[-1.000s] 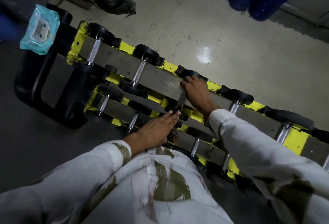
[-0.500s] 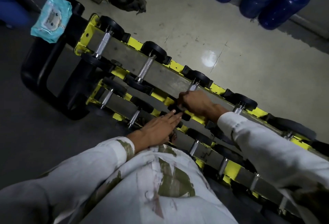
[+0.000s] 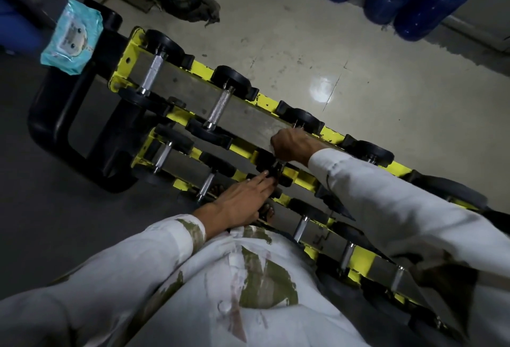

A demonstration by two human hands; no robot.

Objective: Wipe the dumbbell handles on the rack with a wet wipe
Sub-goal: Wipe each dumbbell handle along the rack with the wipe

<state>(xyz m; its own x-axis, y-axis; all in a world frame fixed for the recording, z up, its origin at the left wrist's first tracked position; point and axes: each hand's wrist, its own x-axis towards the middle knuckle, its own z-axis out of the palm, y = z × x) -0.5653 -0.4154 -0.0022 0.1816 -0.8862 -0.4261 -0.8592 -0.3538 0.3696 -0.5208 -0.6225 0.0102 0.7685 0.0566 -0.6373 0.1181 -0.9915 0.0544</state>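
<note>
Fingers of your right hand (image 3: 291, 144) are curling round a black-headed chrome dumbbell (image 3: 305, 120) (white wipe (image 3: 272, 150) edge showing), on the yellow steel rack (image 3: 122, 70), left hand (image 3: 240, 204) is resting flat, straight-fingered.

Knurled bright-metal dumbbell handles (image 3: 220, 106)

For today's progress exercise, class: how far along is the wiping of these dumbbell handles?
Done: cannot tell; the first handle and second handle show no wipe marks. In hand: the right-hand grip holds the third handle with a white wipe, left-hand grip flat on the lower row. Left: probably the fourth handle onward and that lower row.
</note>
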